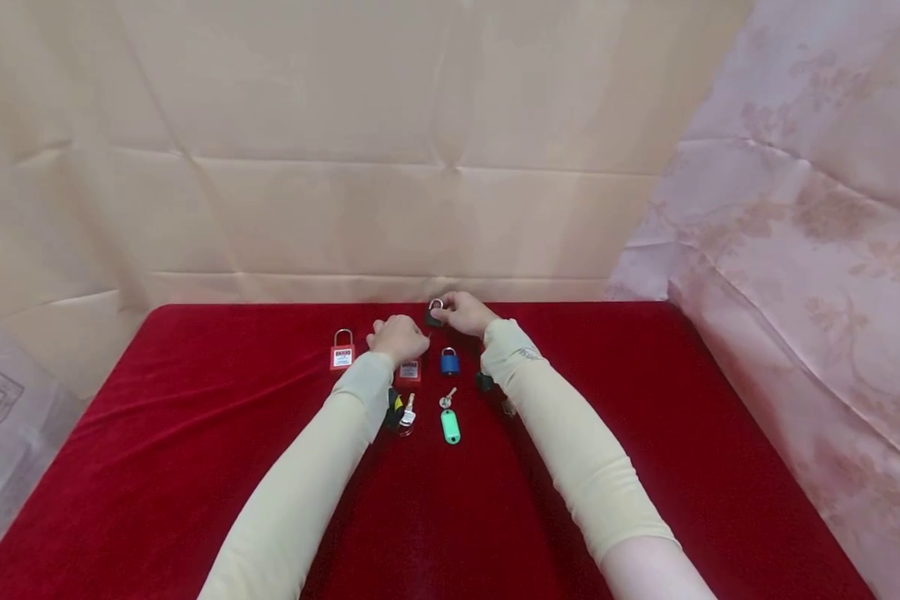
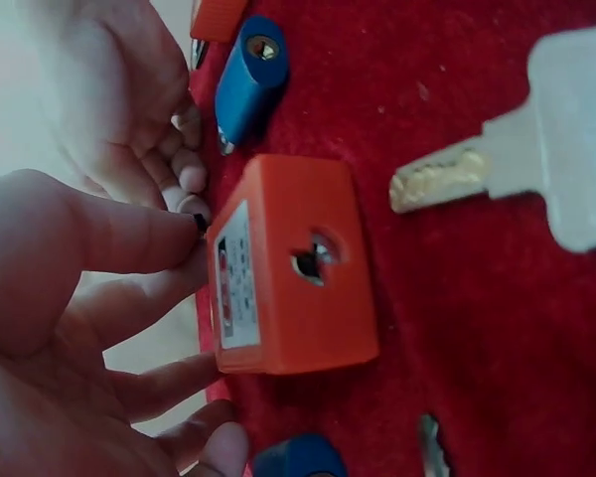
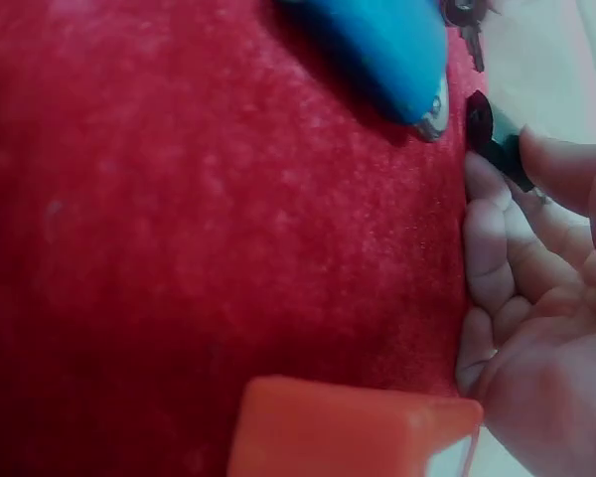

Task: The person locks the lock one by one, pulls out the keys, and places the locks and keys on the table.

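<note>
In the head view my right hand (image 1: pixel 465 315) pinches a small black padlock (image 1: pixel 433 315) near the back edge, its shackle pointing up. The padlock's dark oval end (image 3: pixel 480 121) shows in the right wrist view, with the thumb against its side. Just below and left of it, my left hand (image 1: pixel 399 337) is turned thumb inward and pinches a small key (image 3: pixel 467 30), whose blade points toward the black padlock. Most of this key is hidden behind the thumb in the left wrist view. A red padlock (image 2: pixel 298 268) with a white label lies below my left hand.
Another red padlock (image 1: pixel 342 354) lies to the left, and a blue padlock (image 1: pixel 450 362) between my arms. Nearer are a silver key (image 1: pixel 408 415), a key with a green tag (image 1: pixel 450 427) and a dark object (image 1: pixel 484 382) beside my right sleeve. Red cloth (image 1: pixel 420 517) covers the table.
</note>
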A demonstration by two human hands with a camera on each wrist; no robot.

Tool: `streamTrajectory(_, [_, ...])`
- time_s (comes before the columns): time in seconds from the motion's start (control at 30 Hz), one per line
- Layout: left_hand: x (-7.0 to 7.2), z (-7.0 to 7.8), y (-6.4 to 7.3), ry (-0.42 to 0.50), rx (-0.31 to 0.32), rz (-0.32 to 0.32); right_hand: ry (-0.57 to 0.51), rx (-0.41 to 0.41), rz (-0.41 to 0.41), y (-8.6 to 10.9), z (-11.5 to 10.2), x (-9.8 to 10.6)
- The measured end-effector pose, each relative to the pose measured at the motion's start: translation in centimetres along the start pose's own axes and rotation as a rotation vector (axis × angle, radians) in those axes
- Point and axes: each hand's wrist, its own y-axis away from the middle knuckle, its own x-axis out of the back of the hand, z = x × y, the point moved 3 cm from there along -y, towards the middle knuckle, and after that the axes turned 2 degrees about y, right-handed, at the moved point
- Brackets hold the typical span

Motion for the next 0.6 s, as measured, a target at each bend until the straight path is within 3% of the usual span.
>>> streamTrajectory(0.27, [0.04,0.11,-0.06,0.018,-0.013,0.009,-0.031,-0.008,0.015,0.57,-0.39,0.21])
streamTrajectory(0.6, [-0.21,-0.26,0.11,0.002,-0.005,-0.025,0.008,-0.002,0.014,0.73,-0.52,0.03])
